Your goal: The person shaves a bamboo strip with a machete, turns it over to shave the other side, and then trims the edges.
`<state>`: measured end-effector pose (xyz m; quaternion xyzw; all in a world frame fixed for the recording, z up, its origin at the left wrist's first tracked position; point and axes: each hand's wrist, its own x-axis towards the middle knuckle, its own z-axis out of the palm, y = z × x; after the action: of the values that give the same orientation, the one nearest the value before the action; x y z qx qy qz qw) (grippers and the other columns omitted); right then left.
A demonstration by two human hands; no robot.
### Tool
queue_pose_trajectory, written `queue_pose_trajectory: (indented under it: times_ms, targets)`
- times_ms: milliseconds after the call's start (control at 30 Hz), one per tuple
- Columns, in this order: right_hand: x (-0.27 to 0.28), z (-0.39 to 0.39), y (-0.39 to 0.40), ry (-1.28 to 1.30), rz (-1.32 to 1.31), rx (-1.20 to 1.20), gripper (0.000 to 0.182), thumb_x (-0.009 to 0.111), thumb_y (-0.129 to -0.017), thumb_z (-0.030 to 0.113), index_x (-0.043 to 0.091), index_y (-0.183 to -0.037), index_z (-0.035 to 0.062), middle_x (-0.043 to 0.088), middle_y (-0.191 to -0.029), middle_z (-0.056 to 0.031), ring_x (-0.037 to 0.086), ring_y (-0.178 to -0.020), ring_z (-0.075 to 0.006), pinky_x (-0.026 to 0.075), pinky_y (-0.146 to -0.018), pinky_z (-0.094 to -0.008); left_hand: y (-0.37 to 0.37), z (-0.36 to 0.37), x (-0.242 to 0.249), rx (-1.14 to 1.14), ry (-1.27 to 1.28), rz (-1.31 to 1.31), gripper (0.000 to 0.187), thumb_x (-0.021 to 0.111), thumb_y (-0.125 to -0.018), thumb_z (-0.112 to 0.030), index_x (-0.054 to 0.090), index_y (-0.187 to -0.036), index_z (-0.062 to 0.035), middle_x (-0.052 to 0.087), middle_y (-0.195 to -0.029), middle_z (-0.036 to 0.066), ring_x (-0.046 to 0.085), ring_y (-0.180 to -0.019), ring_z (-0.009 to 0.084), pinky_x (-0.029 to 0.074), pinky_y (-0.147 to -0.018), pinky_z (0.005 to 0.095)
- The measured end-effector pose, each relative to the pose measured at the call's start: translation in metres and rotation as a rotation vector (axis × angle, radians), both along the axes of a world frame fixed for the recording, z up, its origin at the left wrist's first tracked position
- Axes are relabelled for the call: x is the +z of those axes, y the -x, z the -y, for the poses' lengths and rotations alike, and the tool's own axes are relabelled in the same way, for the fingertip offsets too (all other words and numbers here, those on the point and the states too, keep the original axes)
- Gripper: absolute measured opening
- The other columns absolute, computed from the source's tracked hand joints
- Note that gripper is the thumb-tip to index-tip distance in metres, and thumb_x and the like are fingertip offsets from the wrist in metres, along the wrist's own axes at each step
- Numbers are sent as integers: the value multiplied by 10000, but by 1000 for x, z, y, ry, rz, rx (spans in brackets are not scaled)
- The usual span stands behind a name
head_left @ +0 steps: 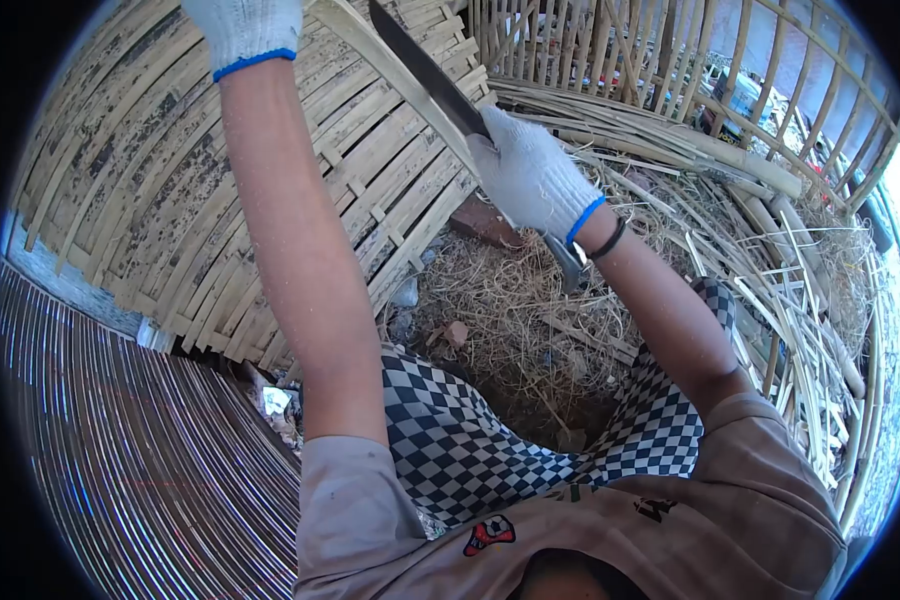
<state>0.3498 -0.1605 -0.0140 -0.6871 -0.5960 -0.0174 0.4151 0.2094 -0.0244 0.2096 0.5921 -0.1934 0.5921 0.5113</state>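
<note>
My right hand (535, 170), in a white knit glove with a blue cuff, is closed around a machete (425, 72). Its dark blade points up and away to the left, and a curved grey end (567, 262) shows below my wrist. A pale bamboo strip (400, 75) runs beside the blade, from the top edge down to my right hand; whether the fingers also pinch it is not clear. At the top left my left hand (250, 25), gloved alike, is cut off by the frame, so its fingers are hidden.
A woven bamboo panel (140, 190) stands on the left, with ribbed dark sheeting (150, 440) below it. Shavings (510, 300) cover the ground between my checkered legs (440, 420). Split bamboo strips (790, 330) pile up on the right, under a bamboo fence (660, 50).
</note>
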Motion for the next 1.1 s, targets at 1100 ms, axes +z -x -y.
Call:
queue_pose_trajectory:
  times_ms: [1100]
  targets:
    - [-182,-60,-33,325,-260,-72,254,524,-1021,248,535,-1141,24,706,-838,-260,701,-830,-470,561,-747,-558,77,-70,11,-116,79,-329,637,230,-1067,-649,363,-671,-168,214,-554,-49,156,-478,123,169,-467,310]
